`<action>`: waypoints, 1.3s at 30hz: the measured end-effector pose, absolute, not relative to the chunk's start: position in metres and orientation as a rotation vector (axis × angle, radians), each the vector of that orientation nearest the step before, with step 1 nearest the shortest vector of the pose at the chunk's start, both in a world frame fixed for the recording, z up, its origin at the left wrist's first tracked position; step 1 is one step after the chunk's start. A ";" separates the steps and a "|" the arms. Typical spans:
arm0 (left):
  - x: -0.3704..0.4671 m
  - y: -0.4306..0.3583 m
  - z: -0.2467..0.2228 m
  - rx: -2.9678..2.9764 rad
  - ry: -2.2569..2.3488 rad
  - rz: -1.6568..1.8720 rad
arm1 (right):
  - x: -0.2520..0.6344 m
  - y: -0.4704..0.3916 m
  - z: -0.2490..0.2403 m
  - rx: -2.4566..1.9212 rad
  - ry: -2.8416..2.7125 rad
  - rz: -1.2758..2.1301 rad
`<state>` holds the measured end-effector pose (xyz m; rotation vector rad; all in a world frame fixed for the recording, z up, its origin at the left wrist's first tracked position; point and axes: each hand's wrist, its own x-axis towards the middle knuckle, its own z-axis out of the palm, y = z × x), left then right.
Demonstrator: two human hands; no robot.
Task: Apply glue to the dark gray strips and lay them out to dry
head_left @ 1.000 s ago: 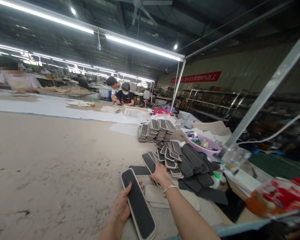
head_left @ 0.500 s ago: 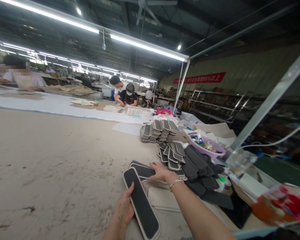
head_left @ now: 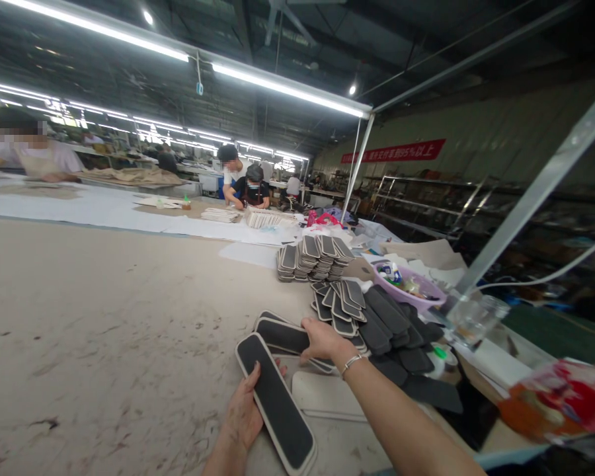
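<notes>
The far pad (head_left: 283, 336) has swung flatter since a second ago; from the head view it lies over the worktop (head_left: 129, 317), the right hand (head_left: 323, 340) straddling its end, seemingly to guide it, how tight that grip I can't tell. The left hand (head_left: 244, 411) clasps the near pad (head_left: 277, 403), thumb above, presumably for steadiness

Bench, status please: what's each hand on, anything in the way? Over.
Left hand holding dark, pale-edged panel. Right hand on end of another panel. Right forearm partly covering pale pieces.
</notes>
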<state>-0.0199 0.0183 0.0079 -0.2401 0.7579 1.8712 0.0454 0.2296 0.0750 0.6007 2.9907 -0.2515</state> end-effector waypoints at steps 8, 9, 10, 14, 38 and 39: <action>-0.020 0.018 0.012 -0.227 0.779 1.883 | 0.054 0.206 0.076 0.666 2.977 -0.224; -0.020 0.017 0.013 -0.231 0.783 1.881 | 0.053 0.206 0.076 0.690 2.982 -0.229; -0.020 0.017 0.013 -0.233 0.785 1.880 | 0.053 0.205 0.077 0.714 2.990 -0.236; -0.018 0.017 0.014 -0.236 0.790 1.902 | 0.057 0.199 0.094 0.810 3.072 -0.311; -0.017 0.014 0.013 -0.167 0.842 1.820 | 0.086 0.210 0.094 1.331 3.079 -0.762; -0.016 0.014 0.014 -0.181 0.840 1.817 | 0.085 0.234 0.102 1.479 3.043 -0.689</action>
